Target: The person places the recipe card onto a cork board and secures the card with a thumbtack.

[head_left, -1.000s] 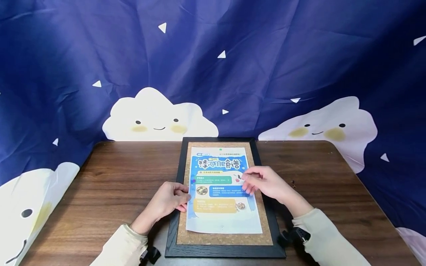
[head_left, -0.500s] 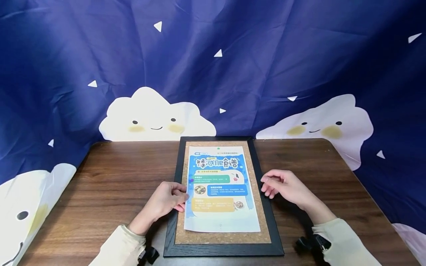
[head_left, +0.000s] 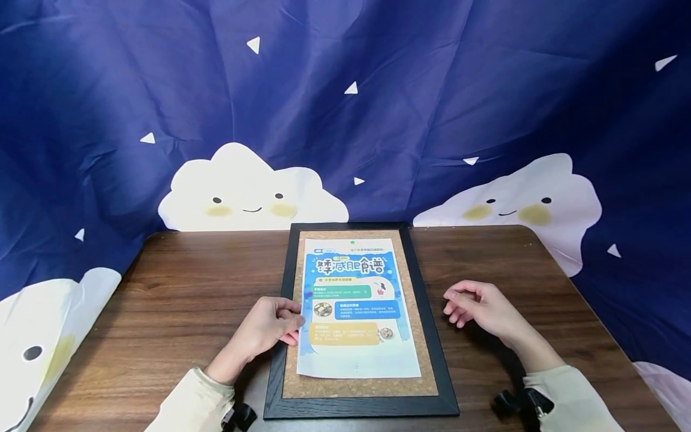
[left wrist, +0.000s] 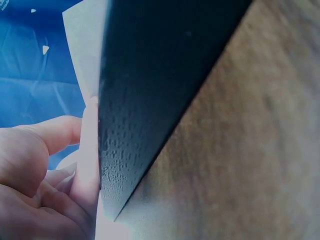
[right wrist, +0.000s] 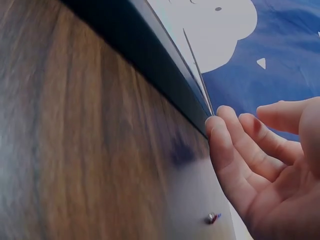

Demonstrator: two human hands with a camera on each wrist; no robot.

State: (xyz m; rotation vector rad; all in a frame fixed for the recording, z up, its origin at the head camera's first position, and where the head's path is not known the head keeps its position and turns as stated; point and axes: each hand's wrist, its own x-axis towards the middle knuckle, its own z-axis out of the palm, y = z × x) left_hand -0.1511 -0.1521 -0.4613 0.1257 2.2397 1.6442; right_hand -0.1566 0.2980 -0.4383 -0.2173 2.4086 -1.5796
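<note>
A printed sheet (head_left: 353,360) with blue, green and yellow panels lies on the cork board (head_left: 426,384), inside a black frame (head_left: 361,408). A green dot, seemingly a pin (head_left: 352,242), marks its top middle, and a purple dot (head_left: 310,294) its left side. My left hand (head_left: 264,330) rests at the frame's left rail, loosely bent, its fingertips touching the sheet's left edge; whether they pinch it is hard to see. To the right of the frame, my right hand (head_left: 480,306) hovers with loosely curled fingers holding nothing. In the right wrist view its fingertips (right wrist: 220,132) stay empty.
A small shiny object with red and blue (right wrist: 212,218) lies on the wooden table (head_left: 518,264) near my right hand, too blurred to name. Behind the table hangs a dark blue curtain (head_left: 335,108) printed with clouds and triangles.
My right hand has moved off the sheet to the right, past the frame's right rail and over the table. My left hand, the sheet and the board keep their places relative to one another.
</note>
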